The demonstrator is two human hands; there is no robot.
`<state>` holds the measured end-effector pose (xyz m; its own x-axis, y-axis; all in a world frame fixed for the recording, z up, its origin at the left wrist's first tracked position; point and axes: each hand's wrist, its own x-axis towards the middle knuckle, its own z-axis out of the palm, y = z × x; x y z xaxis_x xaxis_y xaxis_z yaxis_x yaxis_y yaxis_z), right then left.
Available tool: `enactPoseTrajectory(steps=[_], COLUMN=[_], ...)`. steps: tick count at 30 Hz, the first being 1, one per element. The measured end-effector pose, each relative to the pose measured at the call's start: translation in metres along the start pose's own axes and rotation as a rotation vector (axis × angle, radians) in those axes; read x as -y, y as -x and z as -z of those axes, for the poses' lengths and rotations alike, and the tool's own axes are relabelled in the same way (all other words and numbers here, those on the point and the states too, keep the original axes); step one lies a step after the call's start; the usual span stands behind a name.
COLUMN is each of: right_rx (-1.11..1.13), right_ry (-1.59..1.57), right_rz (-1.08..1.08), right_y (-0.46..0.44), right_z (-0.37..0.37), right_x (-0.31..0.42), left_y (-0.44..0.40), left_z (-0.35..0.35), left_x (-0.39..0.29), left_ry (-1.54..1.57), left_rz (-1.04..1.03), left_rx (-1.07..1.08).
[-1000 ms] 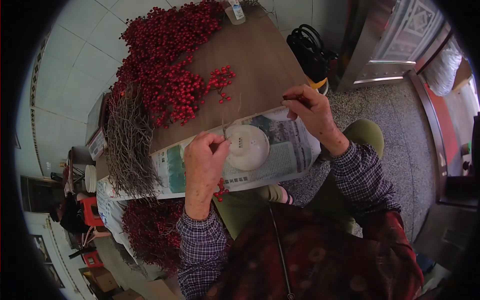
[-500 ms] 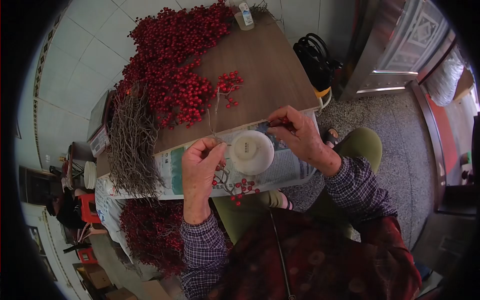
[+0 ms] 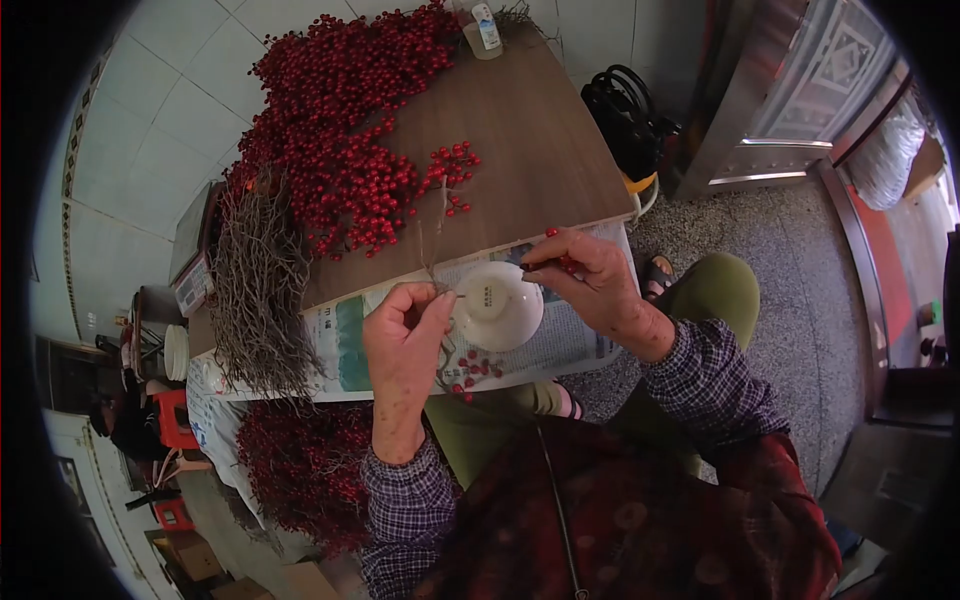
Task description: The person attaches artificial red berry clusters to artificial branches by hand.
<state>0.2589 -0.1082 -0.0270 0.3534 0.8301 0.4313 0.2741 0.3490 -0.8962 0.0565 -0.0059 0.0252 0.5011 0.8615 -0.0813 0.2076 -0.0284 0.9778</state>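
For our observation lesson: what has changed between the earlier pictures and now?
The right hand, holding red berries, moved left and toward the wearer, close to the white bowl. More of the berry sprig shows. The left hand kept its pinch on a twig; bowl, berry pile and twig bundle stayed put.

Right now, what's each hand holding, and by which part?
Left hand: a twig, by its thin stem, between thumb and fingers. Right hand: red berries, tucked among the fingers; exact hold point is hidden.

Thin grey twig (image 3: 441,213), red berries (image 3: 469,382) below
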Motion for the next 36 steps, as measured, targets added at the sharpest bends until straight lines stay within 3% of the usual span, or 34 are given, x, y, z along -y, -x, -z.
enactPoseTrajectory(steps=[1,3,6,9,36], right_rx=[0.002,0.119,0.177,0.211,0.254], right_ry=[-0.003,-0.328,-0.423,-0.431,-0.570], right_rz=[-0.001,-0.132,-0.193,-0.105,-0.184], right_y=[0.003,0.007,0.012,0.017,0.018], right_z=[-0.001,-0.002,-0.007,-0.013,-0.018], right_x=[0.006,0.021,0.028,0.020,0.014], left_y=[0.006,0.017,0.026,0.031,0.035], left_z=[0.000,-0.005,-0.019,-0.020,-0.031], left_x=[-0.005,-0.012,-0.011,-0.007,-0.001], left_ry=[-0.001,0.319,0.534,0.550,0.429], left_rz=[0.002,0.054,0.009,0.042,-0.026], left_rx=[-0.003,0.098,0.108,0.155,0.110])
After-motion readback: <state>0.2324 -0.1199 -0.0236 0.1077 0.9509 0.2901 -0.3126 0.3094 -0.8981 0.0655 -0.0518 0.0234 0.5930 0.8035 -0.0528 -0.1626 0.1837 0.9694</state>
